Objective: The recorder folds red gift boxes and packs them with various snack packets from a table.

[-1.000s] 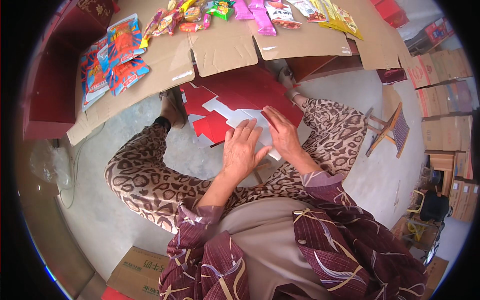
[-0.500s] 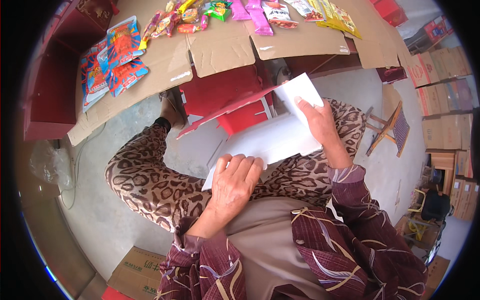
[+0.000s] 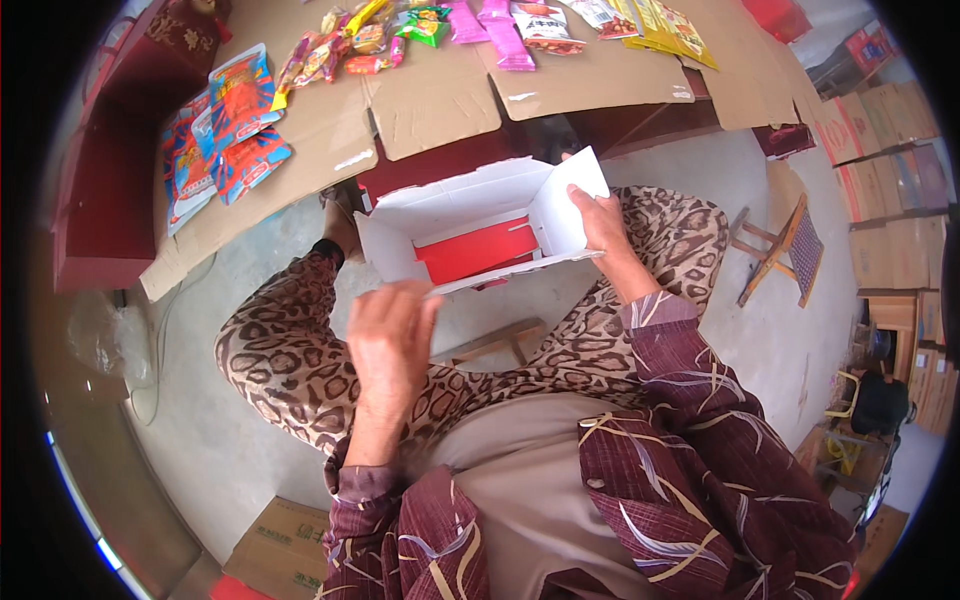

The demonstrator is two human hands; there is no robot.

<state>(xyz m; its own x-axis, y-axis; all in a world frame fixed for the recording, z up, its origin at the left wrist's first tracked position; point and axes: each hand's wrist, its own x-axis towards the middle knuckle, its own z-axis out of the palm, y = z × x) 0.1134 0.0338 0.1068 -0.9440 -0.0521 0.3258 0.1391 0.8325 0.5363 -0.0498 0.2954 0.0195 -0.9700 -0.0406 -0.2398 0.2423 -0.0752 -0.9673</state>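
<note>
An open cardboard box (image 3: pixel 470 205), white inside, hangs above my lap, below the table's front edge. Red panels (image 3: pixel 480 252) cross its bottom, with a gap beside them. My right hand (image 3: pixel 602 228) grips its right wall, thumb on the white inner face and fingers behind. At the box's near left corner is my left hand (image 3: pixel 388 335), smeared by motion. Its fingertips are close to the near edge, but whether they touch it cannot be made out.
Across the cardboard-covered table (image 3: pixel 430 112) lie blue-and-red snack pouches (image 3: pixel 240 100), wrapped sweets (image 3: pixel 320 55), pink packets (image 3: pixel 508 40) and yellow bags (image 3: pixel 665 30). A small folding stool (image 3: pixel 785 250) stands at right, near stacked cartons (image 3: pixel 890 190). A flattened carton (image 3: pixel 275 545) lies lower left.
The box has tipped so that its inside and red bottom panels now show. My left hand has moved left from the near wall; my right hand keeps its hold, slightly farther left.
</note>
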